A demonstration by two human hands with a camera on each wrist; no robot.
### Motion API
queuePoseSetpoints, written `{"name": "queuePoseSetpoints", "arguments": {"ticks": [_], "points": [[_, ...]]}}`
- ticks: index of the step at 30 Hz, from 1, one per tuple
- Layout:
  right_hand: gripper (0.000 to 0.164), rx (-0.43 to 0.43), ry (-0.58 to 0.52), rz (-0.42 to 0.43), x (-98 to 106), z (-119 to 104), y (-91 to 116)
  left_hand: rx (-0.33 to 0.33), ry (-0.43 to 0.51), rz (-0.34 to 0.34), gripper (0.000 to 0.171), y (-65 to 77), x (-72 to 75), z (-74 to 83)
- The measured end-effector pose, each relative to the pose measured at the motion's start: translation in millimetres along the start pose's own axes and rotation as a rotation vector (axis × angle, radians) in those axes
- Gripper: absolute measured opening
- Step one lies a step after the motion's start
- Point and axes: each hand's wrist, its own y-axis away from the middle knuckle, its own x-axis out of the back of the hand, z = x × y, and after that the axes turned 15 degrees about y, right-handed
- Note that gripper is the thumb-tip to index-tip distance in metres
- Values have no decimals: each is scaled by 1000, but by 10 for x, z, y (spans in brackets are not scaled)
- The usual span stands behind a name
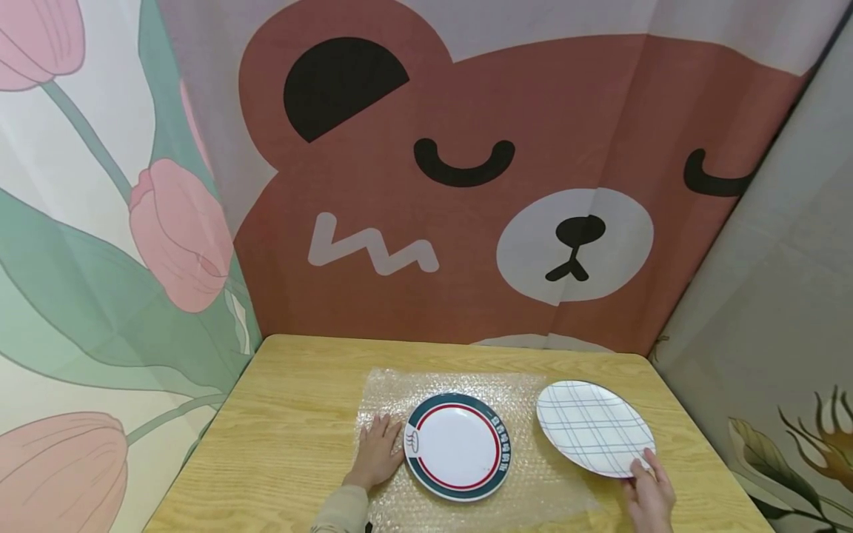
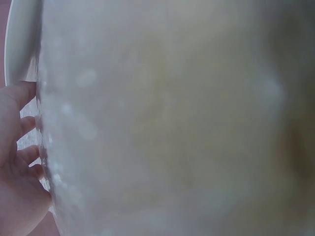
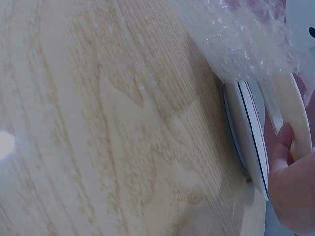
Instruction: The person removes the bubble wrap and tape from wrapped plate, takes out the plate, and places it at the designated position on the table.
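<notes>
A round plate (image 1: 460, 448) with a dark green rim, red ring and white middle lies on a sheet of bubble wrap (image 1: 533, 481). My left hand (image 1: 380, 451) rests on the wrap just left of it, fingers spread; in the left wrist view the left hand (image 2: 17, 162) is partly cut off at the edge. To the right, a white plate (image 1: 593, 426) with a thin-lined check lies at the wrap's right side. My right hand (image 1: 649, 496) pinches its near right rim. In the right wrist view the right hand (image 3: 293, 187) grips a pale plate edge (image 3: 295, 115).
The wooden table (image 1: 280, 444) carries everything. Also in the right wrist view, a plate edge with dark lines (image 3: 248, 132) shows close to the tabletop; which plate it is I cannot tell. A curtain with a bear (image 1: 466, 296) hangs behind the table, and patterned cloths flank it.
</notes>
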Motion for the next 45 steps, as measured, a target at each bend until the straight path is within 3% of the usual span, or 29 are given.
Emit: {"name": "queuePoseSetpoints", "arguments": {"ticks": [9, 20, 29, 45], "points": [[33, -6, -123, -14, -4, -14, 40, 11, 0, -9, 46, 9, 4, 14], [35, -11, -176, -34, 30, 23, 7, 0, -7, -5, 46, 10, -11, -14], [64, -24, -144, -53, 37, 33, -29, -19, -27, 6, 44, 5, 1, -6], [62, -56, -86, -5, 46, 44, -68, -30, -18, 18, 44, -5, -15, -18]]}}
